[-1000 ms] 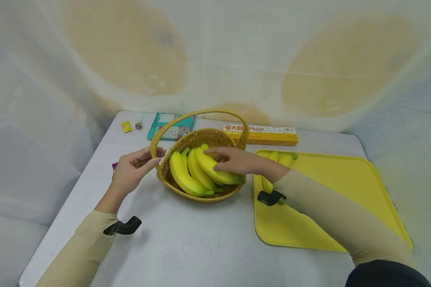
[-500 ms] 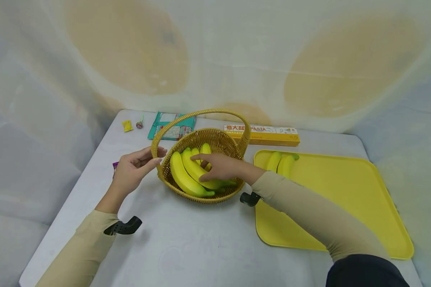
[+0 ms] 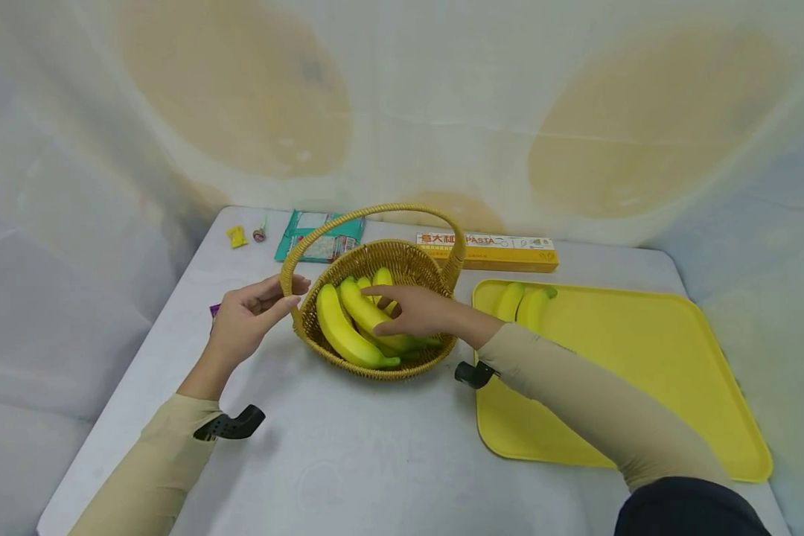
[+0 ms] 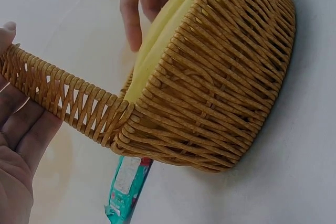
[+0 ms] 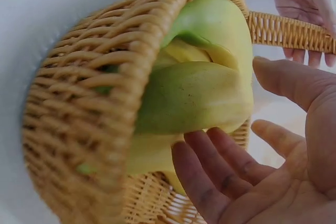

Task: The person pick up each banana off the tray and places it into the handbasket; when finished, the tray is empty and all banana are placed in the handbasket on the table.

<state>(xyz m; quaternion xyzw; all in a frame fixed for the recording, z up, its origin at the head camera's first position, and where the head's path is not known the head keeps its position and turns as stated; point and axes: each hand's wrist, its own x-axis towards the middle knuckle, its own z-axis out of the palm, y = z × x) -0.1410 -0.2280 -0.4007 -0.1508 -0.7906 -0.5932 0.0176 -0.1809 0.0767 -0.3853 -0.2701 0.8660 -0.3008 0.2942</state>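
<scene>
A woven wicker basket (image 3: 418,269) holds several bananas (image 3: 344,331). My left hand (image 3: 237,321) holds the left side of its arched handle (image 4: 68,95) between thumb and fingers. Inside the basket, my right hand (image 3: 417,309) lies over the bananas from the right. In the right wrist view, its fingertips (image 5: 197,140) are right at the side of a greenish-yellow banana (image 5: 194,98), with the thumb spread apart from it. The right hand hides part of the bananas in the head view.
Right of the basket is a yellow tray (image 3: 630,372) with bananas (image 3: 531,309) at its left end, partly behind the right forearm. Along the back lie a pasta box (image 3: 509,257), a teal packet (image 3: 338,242), a lollipop (image 3: 260,232) and a small yellow packet (image 3: 237,237).
My right hand has moved down and left into the basket, and the banana under it now lies lower among the others. The left hand stays at the handle.
</scene>
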